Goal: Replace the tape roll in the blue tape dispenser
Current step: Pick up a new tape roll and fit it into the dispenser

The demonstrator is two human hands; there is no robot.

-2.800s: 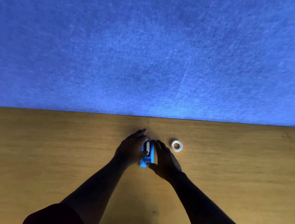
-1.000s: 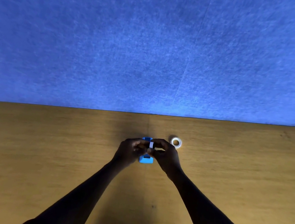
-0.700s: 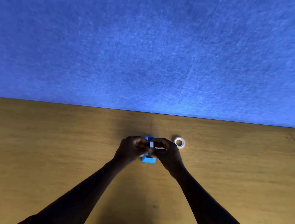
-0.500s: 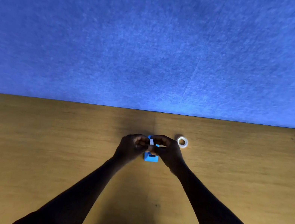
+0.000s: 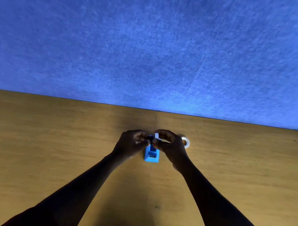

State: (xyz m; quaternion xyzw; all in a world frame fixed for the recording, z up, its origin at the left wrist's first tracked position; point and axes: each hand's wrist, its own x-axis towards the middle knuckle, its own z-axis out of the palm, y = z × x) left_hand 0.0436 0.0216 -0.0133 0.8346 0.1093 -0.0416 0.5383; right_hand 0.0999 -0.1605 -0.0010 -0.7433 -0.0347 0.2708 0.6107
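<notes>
The blue tape dispenser (image 5: 151,154) stands on the wooden table (image 5: 39,143), its near end toward me. Both hands are just above its far end. My right hand (image 5: 171,146) pinches a small white tape roll (image 5: 156,135) on edge above the dispenser. My left hand (image 5: 131,142) pinches a small dark piece (image 5: 149,138) at the roll's left side; it looks like the hub. A second white tape roll (image 5: 186,141) lies flat on the table just right of my right hand, partly hidden by it.
A blue felt wall (image 5: 156,44) rises right behind the table's far edge. Bare wood stretches left, right and toward me. My forearms cross the table's near middle.
Earlier both hands gripped the dispenser's sides. Since then they have risen to its top and hold the small white roll above it, lifting slightly in the last half second.
</notes>
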